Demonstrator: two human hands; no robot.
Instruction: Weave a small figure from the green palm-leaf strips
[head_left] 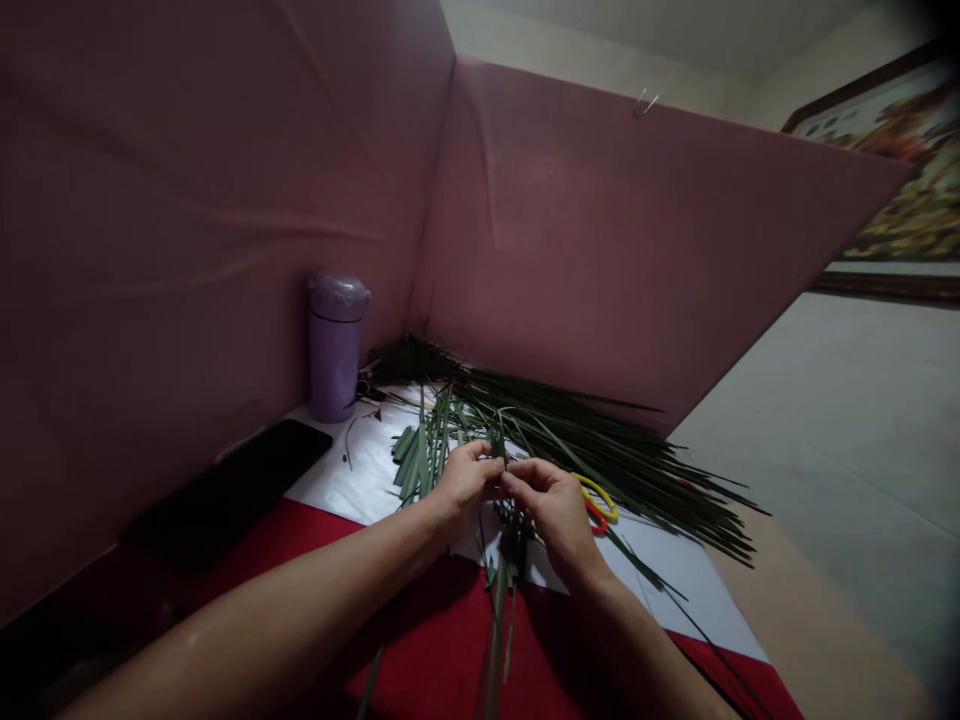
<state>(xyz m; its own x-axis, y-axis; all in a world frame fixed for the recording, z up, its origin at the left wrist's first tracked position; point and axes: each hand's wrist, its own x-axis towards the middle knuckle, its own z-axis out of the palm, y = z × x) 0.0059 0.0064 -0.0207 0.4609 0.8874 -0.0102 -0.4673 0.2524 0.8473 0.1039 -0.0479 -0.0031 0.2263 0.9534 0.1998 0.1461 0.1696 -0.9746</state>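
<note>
My left hand (pixel 466 482) and my right hand (pixel 549 500) meet near the middle of the view, their thumbs and fingertips pinched close together. Between them is a bundle of green leaf strips (pixel 512 545), which sticks up a little above the fingers and hangs down over the red cloth. My left hand grips it from the left side and my right hand pinches it from the right. Exactly which strips the fingertips hold is too small to tell. Scissors with yellow and red handles (pixel 598 503) lie just beyond my right hand.
A long pile of green leaves (pixel 600 440) stretches along the back panel. Shorter cut strips (pixel 409 460) lie left of it on the white sheet (pixel 352 478). A purple bottle (pixel 334 350) stands at the back left, near a dark flat object (pixel 232 480). Pink panels (pixel 570 240) rise behind.
</note>
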